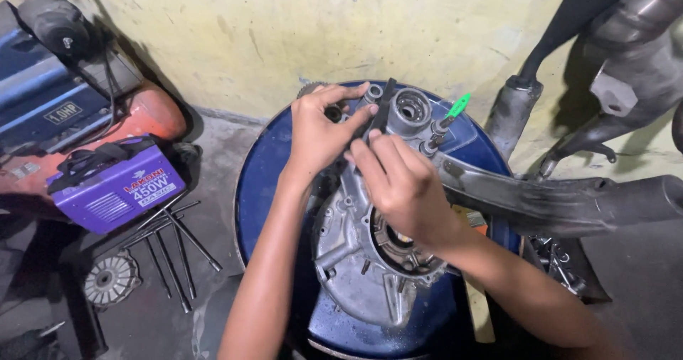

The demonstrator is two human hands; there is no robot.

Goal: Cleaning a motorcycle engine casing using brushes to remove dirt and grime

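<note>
A grey cast-metal engine casing (356,260) lies across the top of a blue steel drum (263,168) on a workshop floor, and a person bends over its far end with both bare hands. The left hand (320,129) is curled around a small part near the casing's upper edge, thumb and fingers pinched close; exactly what it grips is hidden under the fingers. The right hand (402,182) rests over the middle of the casing, its index finger stretched forward to touch a black strip, seemingly a belt or gasket (384,107), that runs up beside a round bearing housing (411,107); this hand is loosely closed and seems to press rather than hold. A green-tipped fitting (455,107) stands just beside that housing. The work looks to be at the stage of seating or freeing a small piece at the casing's top end, a move that calls for steady fingertip pressure while the casing stays flat on the drum. On the floor to the left sit a purple welding unit (117,186), several long metal rods (174,250) and a toothed disc (110,280); a dark exhaust pipe (569,200) crosses at right.
</note>
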